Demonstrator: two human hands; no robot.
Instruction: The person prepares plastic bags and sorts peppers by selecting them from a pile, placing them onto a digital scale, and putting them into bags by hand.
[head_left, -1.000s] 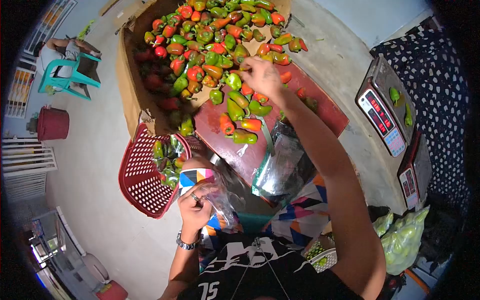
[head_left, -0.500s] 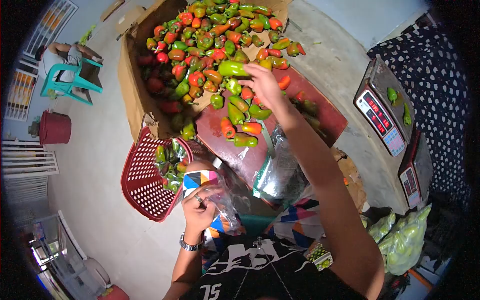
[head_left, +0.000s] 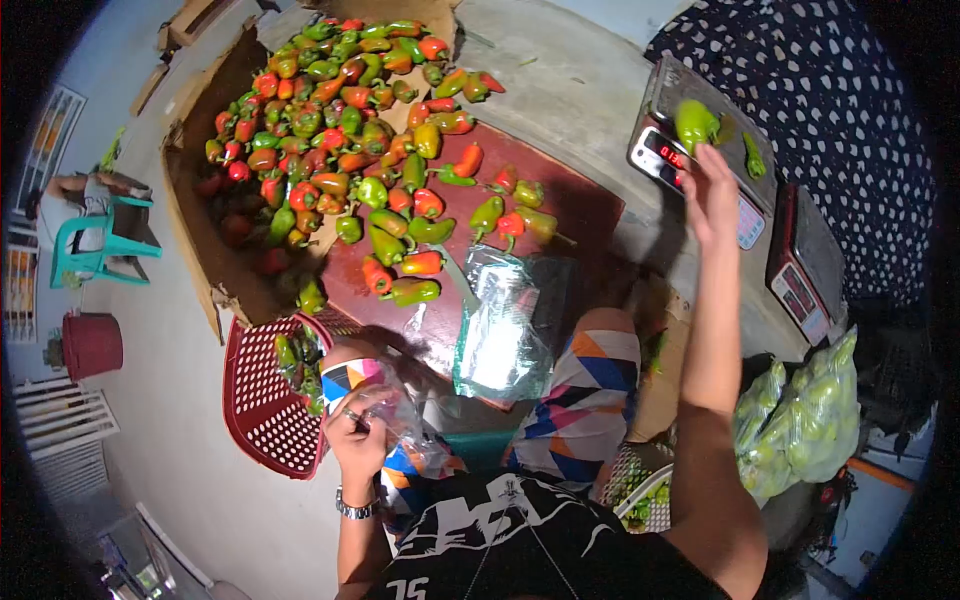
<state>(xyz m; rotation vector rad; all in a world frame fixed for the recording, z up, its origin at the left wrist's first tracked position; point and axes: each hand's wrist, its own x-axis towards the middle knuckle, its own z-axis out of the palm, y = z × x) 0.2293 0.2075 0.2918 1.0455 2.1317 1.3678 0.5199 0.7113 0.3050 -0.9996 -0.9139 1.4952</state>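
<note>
My right hand [head_left: 712,190] reaches out to the right over a digital scale [head_left: 665,85]. At its fingertips is a green bell pepper [head_left: 697,124], above the scale's near edge; motion blur hides the exact grip. Another green pepper [head_left: 754,156] lies on the scale plate, and a darker one is partly hidden behind the pepper at my fingers. My left hand [head_left: 357,432] rests on my left knee, its fingers closed on a crumpled clear plastic bag [head_left: 405,415]. Red and green peppers [head_left: 330,130] fill an opened cardboard box [head_left: 190,250] in front of me.
Loose peppers and clear plastic packaging [head_left: 505,325] lie on a red board [head_left: 575,190]. A red basket [head_left: 265,400] holding peppers stands left. A second scale [head_left: 800,265] and bagged green produce [head_left: 815,415] are right. A person sits on a green chair [head_left: 110,240] far left.
My right hand has carried the green pepper from above the pile to over the scale on the right. My left hand still grips the plastic bag. The view has turned rightward.
</note>
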